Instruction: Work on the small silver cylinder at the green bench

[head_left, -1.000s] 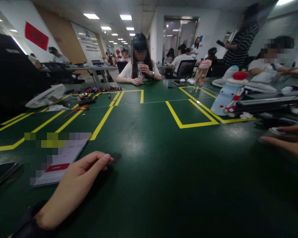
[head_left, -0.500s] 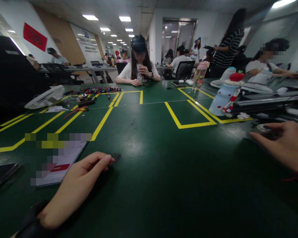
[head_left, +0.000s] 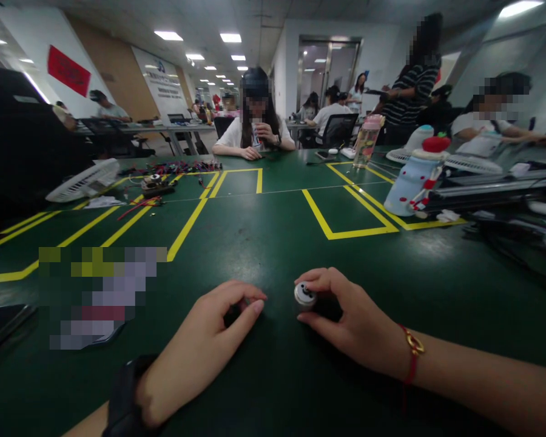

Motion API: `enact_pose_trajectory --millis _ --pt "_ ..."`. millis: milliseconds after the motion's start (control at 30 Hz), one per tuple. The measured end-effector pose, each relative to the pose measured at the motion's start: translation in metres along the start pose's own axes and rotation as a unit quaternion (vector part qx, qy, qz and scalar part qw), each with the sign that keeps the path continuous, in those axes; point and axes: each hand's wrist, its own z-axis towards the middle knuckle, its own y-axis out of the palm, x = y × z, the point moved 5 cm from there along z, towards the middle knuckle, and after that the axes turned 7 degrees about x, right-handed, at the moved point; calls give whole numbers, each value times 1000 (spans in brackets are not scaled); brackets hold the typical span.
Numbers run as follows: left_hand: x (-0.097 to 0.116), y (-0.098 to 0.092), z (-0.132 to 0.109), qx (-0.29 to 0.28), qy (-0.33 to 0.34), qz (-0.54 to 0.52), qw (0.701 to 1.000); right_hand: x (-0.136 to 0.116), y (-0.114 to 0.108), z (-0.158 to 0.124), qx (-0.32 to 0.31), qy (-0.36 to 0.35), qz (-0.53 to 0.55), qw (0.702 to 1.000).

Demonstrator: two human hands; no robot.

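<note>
Thumb and fingers of my right hand (head_left: 350, 315) grip a small motor (head_left: 305, 294), a short silver cylinder with a pale top and dark centre, low over the green table (head_left: 273, 388). Its lower part is partly hidden by my fingers. To its left is my left hand (head_left: 222, 328), close to the motor but apart from it. The left fingers are curled, with the thumb tip close against the index fingertip, and nothing shows in them. A phone (head_left: 102, 340), mostly blurred out, lies left of that hand.
A dark phone (head_left: 4, 325) lies at the left edge. Wires (head_left: 182, 165) and a small device (head_left: 157, 184) sit at back left, near a white fan (head_left: 84, 181). A blue bottle (head_left: 407, 185) and black cables (head_left: 519, 243) are on the right. Opposite sits a person (head_left: 255, 130).
My right hand has come from the far right to the middle, bringing the motor. My left hand has moved right, away from the phone beside it.
</note>
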Motion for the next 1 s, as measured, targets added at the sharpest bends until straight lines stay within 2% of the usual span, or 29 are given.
enact_pose_trajectory --millis 100,200,300,433,500,633,733,800,900,1000 --pt "16 5 10 18 36 -22 999 9 2 -3 -11 49 62 997" --pt "40 13 23 7 90 -44 995 15 5 -4 -18 108 130 985" --pt "53 9 32 28 112 -49 992 15 6 -3 -19 117 146 982" --pt "39 -10 31 117 77 -38 989 12 4 -2 -10 99 111 989" --pt "26 -8 27 98 56 -20 993 11 3 -2 -11 89 89 992" --pt "9 19 19 13 33 26 999 11 2 -2 -9 78 66 995" --pt "8 33 17 0 32 53 998 10 5 -1 -13 64 40 997" --pt "7 35 16 -6 23 44 999 7 4 0 -20 46 21 999" --pt "-1 21 14 3 -4 18 1000 7 -16 5 0 47 0 999" --pt "-26 -10 7 41 -49 18 998 28 -74 2 90 103 -68 988"
